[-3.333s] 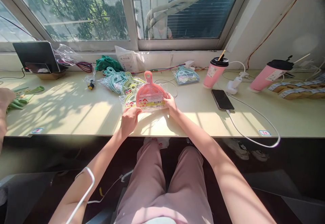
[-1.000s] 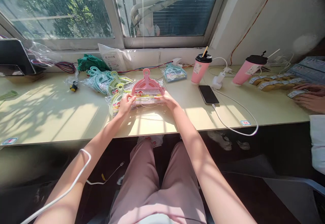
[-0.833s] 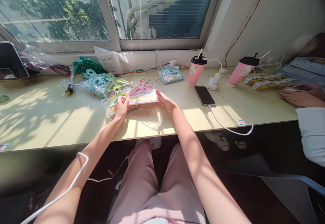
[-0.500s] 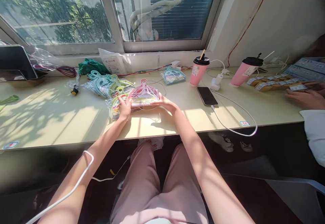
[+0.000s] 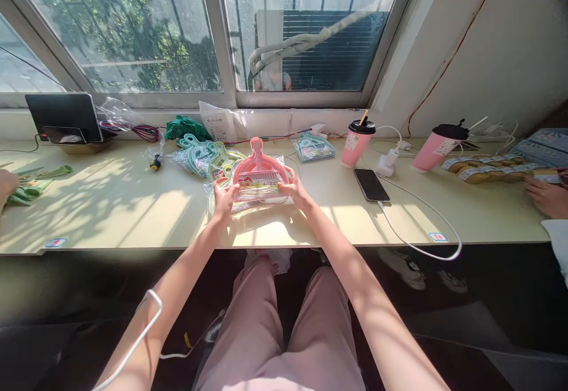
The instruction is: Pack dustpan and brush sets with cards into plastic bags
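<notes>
A pink toy-sized dustpan (image 5: 257, 159) with a printed card and clear wrapping is held up just above the table by both hands, its looped handle pointing away from me. My left hand (image 5: 224, 199) is closed on its left edge, thumb at the front. My right hand (image 5: 294, 188) grips its right edge in the same way. Green wrapped dustpans (image 5: 222, 155) lie close behind my left hand, partly hidden by the pink one. Blue wrapped dustpans (image 5: 195, 149) are piled farther left, and another blue dustpan pack (image 5: 313, 146) lies behind my right hand.
To the right are a phone (image 5: 371, 186) on a charging cable, a white plug (image 5: 387, 162) and two pink cups (image 5: 356, 145). At far right, another person's hand (image 5: 548, 197) is by yellowish packs (image 5: 492, 170). A tablet (image 5: 64, 116) stands left; another hand (image 5: 6, 187) shows at the left edge.
The pink dustpan has been raised and tilted toward me, showing more of its face. Both my hands now hold it by its sides. The view has shifted left and up.
</notes>
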Demonstrator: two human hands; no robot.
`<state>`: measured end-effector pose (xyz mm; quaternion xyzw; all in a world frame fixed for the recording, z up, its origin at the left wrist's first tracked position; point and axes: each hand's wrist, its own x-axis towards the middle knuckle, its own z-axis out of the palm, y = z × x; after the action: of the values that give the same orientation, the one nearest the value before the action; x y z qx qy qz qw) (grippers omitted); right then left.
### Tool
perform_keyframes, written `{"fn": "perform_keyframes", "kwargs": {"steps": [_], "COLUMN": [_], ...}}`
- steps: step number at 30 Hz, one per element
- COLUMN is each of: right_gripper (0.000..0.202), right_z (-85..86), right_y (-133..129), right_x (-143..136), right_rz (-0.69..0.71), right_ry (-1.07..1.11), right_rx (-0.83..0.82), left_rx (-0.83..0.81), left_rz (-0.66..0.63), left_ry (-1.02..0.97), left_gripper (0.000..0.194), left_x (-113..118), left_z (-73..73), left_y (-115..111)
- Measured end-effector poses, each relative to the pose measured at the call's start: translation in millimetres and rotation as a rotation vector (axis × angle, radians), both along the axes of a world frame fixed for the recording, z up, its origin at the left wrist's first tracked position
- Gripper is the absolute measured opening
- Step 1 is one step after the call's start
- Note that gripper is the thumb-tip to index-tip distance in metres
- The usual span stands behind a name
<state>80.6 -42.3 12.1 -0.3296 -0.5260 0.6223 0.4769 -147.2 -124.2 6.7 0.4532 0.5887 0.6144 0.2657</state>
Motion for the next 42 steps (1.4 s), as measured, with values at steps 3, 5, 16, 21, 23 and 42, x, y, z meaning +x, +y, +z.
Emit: {"fn": "perform_keyframes", "kwargs": {"steps": [3, 5, 16, 21, 23, 42], "right_gripper": [0.072, 0.067, 0.058, 0.07, 0.074, 0.04], "right_z": [0.2, -5.1, -0.6, 3.3, -5.2, -10.5], "right_y": [-22, -37, -25, 46, 76, 92], "right_x": [-15, -28, -64, 4, 34, 69], "right_rz": [0.021, 0.072, -0.261, -0.491, -0.527, -0.301], "right_ry": [-0.005, -0.065, -0.823, -1.163, -1.302, -1.631], "right_rx": [0.055, 0.114, 0.751, 0.746, 0.687, 0.558], "left_rx": [0.207, 0.322, -0.11, -0.096, -0.094, -0.151], "left_rz": [0.275, 0.369, -0.345, -0.34, -0.309, -0.134], "left_ry": [0.367, 0.671, 1.198, 1.192, 1.185, 1.002], "left_gripper": [0.064, 0.066, 0.07, 0.069, 0.066, 0.056], "left_x": [-8, -9, -57, -75, -79, -83], "left_z": [12.1, 13.3, -30.0, -28.9, -31.9, -21.2], "left_y": [-45, -75, 22, 82, 104, 195]}}
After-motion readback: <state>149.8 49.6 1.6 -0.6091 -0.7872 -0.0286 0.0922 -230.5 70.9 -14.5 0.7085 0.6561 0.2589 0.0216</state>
